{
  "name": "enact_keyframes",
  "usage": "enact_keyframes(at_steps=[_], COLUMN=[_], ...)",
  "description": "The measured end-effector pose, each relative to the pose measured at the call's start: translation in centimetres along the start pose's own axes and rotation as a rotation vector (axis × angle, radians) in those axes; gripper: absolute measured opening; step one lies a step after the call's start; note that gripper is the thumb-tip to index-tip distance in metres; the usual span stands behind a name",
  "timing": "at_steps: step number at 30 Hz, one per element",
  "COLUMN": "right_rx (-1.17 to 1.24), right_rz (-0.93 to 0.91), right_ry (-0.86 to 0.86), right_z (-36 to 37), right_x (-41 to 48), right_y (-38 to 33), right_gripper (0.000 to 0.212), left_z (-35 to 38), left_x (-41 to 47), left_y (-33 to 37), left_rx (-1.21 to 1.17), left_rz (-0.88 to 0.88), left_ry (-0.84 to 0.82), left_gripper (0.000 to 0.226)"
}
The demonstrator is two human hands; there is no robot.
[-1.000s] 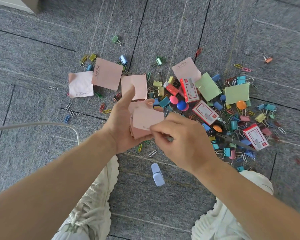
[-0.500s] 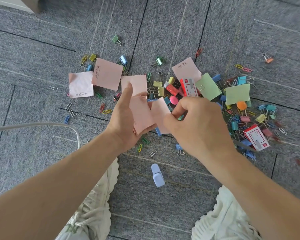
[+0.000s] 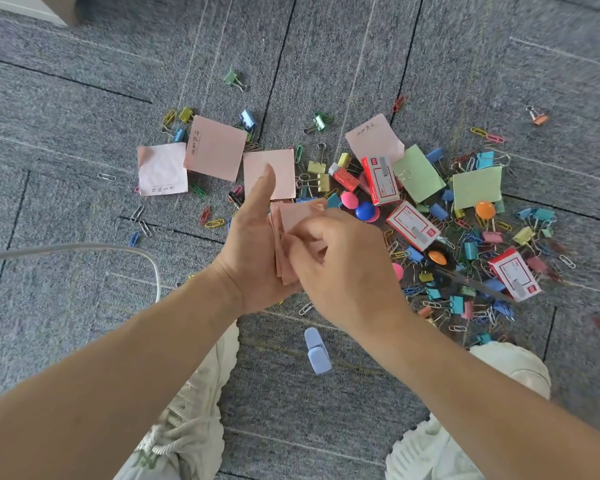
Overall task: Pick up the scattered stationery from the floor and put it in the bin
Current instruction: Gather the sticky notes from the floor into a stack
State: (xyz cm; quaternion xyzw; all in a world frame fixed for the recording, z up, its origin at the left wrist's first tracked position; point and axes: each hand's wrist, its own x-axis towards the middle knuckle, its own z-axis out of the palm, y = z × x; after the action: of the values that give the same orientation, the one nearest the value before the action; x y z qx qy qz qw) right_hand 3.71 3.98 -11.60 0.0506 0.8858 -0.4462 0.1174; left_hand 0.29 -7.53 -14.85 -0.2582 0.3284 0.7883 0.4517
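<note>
Step in hand: gathering loose notes into one bundle, not binning yet. No bin in frame.

- Left hand [image 3: 253,258], centre of frame: fingers curled behind a stack of square pink paper sticky notes [image 3: 293,216], thumb stuck up clear of it.
- Right hand [image 3: 343,268]: fingers curled, pinching the stack's near face. Looks like it's squaring a sheet onto the pile. Fingertips are partly hidden, so I can't tell the exact contact.
- Left on the grey ribbed carpet tiles [image 3: 84,98]: four flat pink paper notes across the upper centre, nearest one [image 3: 278,168] just above the left thumb. Two pale green paper notes [image 3: 477,187] are right of centre.
- Right half of frame: a dense heap of coloured metal binder clips and wire paper clips [image 3: 465,244], three red-and-white cardboard staple boxes (one at [image 3: 413,225]) and glossy round pieces such as the blue plastic disc [image 3: 365,211].
- A pale blue plastic clip [image 3: 316,351] lies alone at lower centre.

Next move, my read: free the right hand and lift the nearest pink note. Thin paper lies flat on textured carpet, so it needs a fingernail under an edge or a slide-and-pinch. The small clips will want scooping, not picking one by one.
</note>
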Motion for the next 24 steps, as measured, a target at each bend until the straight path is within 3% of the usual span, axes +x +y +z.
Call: enact_keyframes(at_steps=[4,9,13,18,24], right_rx=[-0.056,-0.076,-0.147,-0.305,-0.523], right_rz=[-0.075,-0.165,-0.060,0.109,0.254], right_ry=[-0.088,-0.223,-0.050,-0.050,-0.049], right_z=[0.1,-0.7,-1.2,1.6,6.0], right_x=[-0.5,-0.1,2.4,9.7,13.8], right_y=[0.6,1.2,2.4,3.3,2.3], right_gripper=[0.026,0.029,0.026,0.019,0.047], left_z=[-0.3,-0.5,-2.3,-4.3,-6.7], left_x=[-0.3,-0.7,-0.6,-1.0,-1.7], left_y=[0.1,0.4,0.6,1.2,2.4], left_rx=[0.020,0.058,0.002,0.044,-0.046], left_rz=[-0.032,-0.013,0.040,0.038,0.072], left_ry=[-0.004,0.079,0.236,0.331,0.361], left_gripper=[0.074,0.015,0.024,0.018,0.028])
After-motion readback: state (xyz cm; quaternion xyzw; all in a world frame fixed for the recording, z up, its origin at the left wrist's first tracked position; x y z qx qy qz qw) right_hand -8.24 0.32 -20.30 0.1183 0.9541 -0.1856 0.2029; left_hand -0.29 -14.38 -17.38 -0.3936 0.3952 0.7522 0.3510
